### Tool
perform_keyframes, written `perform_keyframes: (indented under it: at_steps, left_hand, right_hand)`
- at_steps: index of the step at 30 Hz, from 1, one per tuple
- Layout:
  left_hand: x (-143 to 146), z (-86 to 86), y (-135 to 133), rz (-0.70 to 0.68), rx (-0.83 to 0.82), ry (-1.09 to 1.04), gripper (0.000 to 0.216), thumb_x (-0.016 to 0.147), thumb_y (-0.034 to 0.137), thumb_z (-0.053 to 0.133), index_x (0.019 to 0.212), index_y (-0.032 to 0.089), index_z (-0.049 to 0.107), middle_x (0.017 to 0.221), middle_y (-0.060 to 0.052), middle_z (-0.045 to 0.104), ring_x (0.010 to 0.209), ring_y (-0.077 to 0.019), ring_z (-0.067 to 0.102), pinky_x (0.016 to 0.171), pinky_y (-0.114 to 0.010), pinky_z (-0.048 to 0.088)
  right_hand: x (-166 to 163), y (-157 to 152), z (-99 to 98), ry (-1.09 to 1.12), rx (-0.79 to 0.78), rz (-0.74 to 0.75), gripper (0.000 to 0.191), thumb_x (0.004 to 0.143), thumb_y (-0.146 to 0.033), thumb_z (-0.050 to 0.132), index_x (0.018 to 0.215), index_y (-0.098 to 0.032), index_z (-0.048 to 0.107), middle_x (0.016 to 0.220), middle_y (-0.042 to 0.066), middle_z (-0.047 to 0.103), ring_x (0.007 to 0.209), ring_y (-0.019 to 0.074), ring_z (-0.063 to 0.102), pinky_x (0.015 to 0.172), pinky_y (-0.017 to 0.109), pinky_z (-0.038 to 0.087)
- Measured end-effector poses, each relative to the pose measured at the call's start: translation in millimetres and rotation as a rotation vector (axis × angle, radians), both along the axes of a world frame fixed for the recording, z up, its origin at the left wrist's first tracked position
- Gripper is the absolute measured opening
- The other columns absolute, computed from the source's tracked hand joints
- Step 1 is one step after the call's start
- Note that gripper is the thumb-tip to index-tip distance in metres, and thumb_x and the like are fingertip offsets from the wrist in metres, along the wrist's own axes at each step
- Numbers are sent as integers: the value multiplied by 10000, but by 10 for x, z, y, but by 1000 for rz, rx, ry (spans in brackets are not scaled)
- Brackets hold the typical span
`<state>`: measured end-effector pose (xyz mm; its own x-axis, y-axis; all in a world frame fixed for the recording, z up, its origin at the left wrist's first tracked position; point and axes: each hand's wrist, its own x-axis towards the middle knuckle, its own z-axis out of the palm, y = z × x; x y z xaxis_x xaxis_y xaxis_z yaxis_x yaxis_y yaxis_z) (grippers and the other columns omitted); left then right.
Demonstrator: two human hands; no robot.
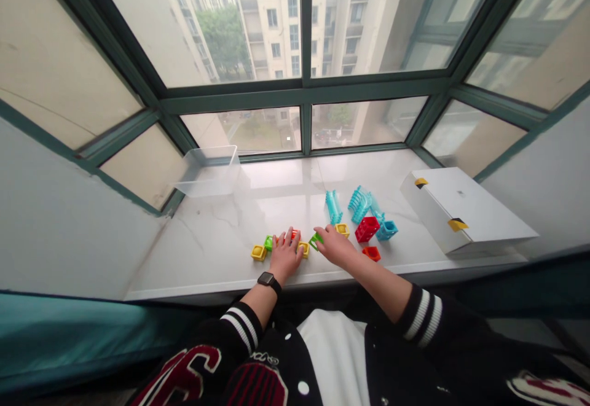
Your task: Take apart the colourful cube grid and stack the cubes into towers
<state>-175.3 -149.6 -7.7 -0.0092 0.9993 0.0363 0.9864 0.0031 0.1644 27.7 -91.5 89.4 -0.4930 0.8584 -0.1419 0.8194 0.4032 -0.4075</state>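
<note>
My left hand (284, 253) lies flat with fingers spread on a row of small plastic square frames on the white sill (207, 252): a yellow frame (259, 252) and a green one (268, 243) at its left, a yellow one (303, 248) at its right. My right hand (334, 245) is closed, pinching a green frame (316, 241). Close by lie a yellow frame (342, 230), a red cube frame (367, 229), an orange frame (371, 253), a blue cube frame (386, 230) and two stacks of turquoise frames (332, 207).
A clear plastic tub (209, 169) stands at the sill's back left. A white box (461, 209) with yellow clasps sits at the right. Window panes with dark green frames rise behind the sill. A teal cushion edge (55, 332) is at lower left.
</note>
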Motion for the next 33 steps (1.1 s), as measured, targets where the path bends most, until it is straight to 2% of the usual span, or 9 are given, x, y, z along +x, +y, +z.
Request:
perform_keyframes:
  at_steps: [3,7,11,14,18,22,27,33]
  left_hand:
    - [-3,4,5,-3,-1,35,628,1077,529,292,1652,288,372,1756,-84,283,1547,-361,350,1289,-620,130]
    - [-12,-10,16,-5,-2,36,618,1075,516,303,1638,282,403,1752,-91,290,1549,-368,346,1283,-628,132]
    - [-16,-21,25,-4,-6,39,611,1073,501,313,1634,278,410,1752,-92,291,1546,-373,349,1278,-638,135]
    - [-18,-32,31,-3,0,50,606,1071,493,322,1630,277,417,1751,-93,293,1542,-369,355,1279,-637,136]
    - [-24,-46,43,3,3,59,613,1066,499,332,1626,268,423,1750,-99,294,1535,-373,364,1280,-639,131]
    - [-22,-33,46,1,12,74,618,1067,500,328,1630,261,416,1749,-104,294,1528,-373,371,1279,-635,136]
    - [-12,10,34,-1,6,85,615,1075,498,305,1632,261,414,1749,-107,294,1520,-378,381,1273,-639,149]
    - [-40,15,39,-21,17,53,596,1077,497,326,1603,248,459,1731,-116,335,1510,-388,397,1263,-656,189]
  right_hand:
    - [330,-13,122,385,-161,-19,423,1007,-386,602,1411,-258,602,1210,99,673,991,231,693,944,402,550]
    - [735,-71,70,801,-484,-155,527,937,-553,665,1376,-268,601,1120,56,644,855,190,701,793,368,600]
    - [1018,-183,-50,1021,-641,-279,619,829,-604,781,1336,-288,615,1141,42,644,859,186,710,831,394,612]
    - [1152,-296,-94,1143,-775,-387,603,814,-543,824,1336,-323,614,1198,41,674,887,194,734,880,408,601]
    - [1252,-432,-90,1338,-915,-524,538,801,-453,853,1276,-313,641,1180,41,719,920,193,739,909,385,575]
    - [1275,-487,-77,1461,-949,-572,584,709,-349,926,1222,-302,651,1121,13,720,866,148,701,834,310,551]
    - [1223,-469,-129,1437,-863,-663,647,593,-273,978,1146,-294,642,901,-43,654,682,96,577,634,235,448]
    - [1269,-439,-194,1289,-778,-647,616,711,-419,895,1245,-298,615,951,-5,689,736,148,633,675,287,480]
